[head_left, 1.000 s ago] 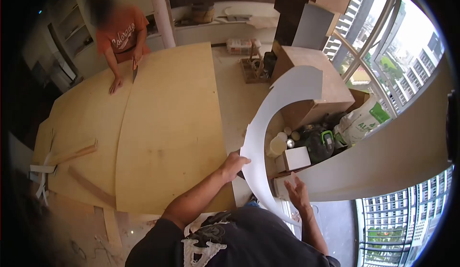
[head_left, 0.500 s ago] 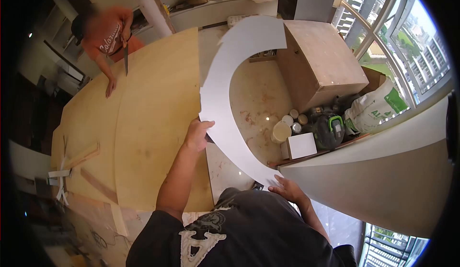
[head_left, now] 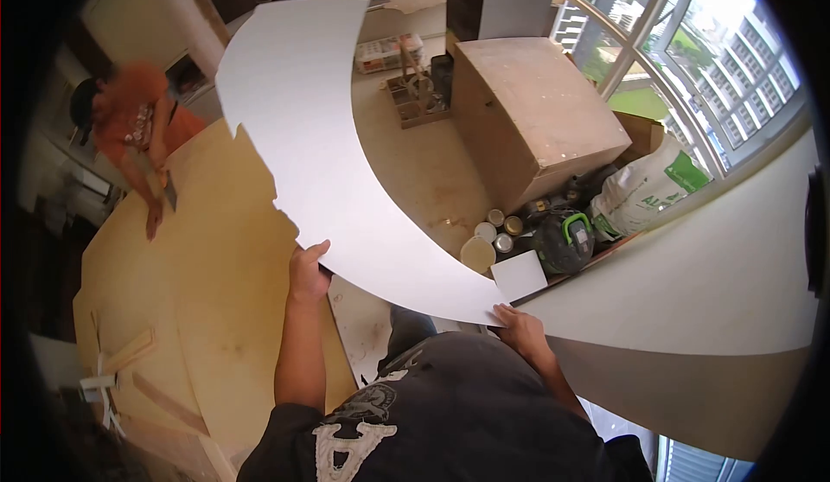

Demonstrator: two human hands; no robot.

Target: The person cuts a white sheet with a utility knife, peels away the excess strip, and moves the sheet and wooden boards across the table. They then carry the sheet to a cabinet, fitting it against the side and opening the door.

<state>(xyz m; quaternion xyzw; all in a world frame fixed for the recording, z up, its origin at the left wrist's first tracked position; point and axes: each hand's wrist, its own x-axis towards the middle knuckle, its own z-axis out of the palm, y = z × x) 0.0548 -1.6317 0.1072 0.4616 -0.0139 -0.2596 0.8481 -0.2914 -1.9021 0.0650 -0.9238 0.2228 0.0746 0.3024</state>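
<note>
A large curved white sheet [head_left: 320, 153] spans the space before me, its left edge jagged in places. My left hand [head_left: 309, 273] grips the sheet's lower left edge, thumb on top. Near the narrow end at the lower right, my right hand [head_left: 519, 331] holds the sheet, fingertips on its face and the thumb hidden. The sheet's wide end reaches away at the upper left and overlaps the view of a yellowish wooden panel [head_left: 233, 283].
A co-worker in orange [head_left: 134, 127] leans over the panel's far left with a handsaw [head_left: 169, 191]. A wooden box [head_left: 545, 102], cans [head_left: 478, 255], a green-handled black machine [head_left: 564, 244] and a white bag [head_left: 644, 188] stand at the right, beside a curved wall [head_left: 692, 283].
The white sheet has swung left and tilted, showing more of its face. Both my hands still hold it. The view has shifted right, and the co-worker appears farther left.
</note>
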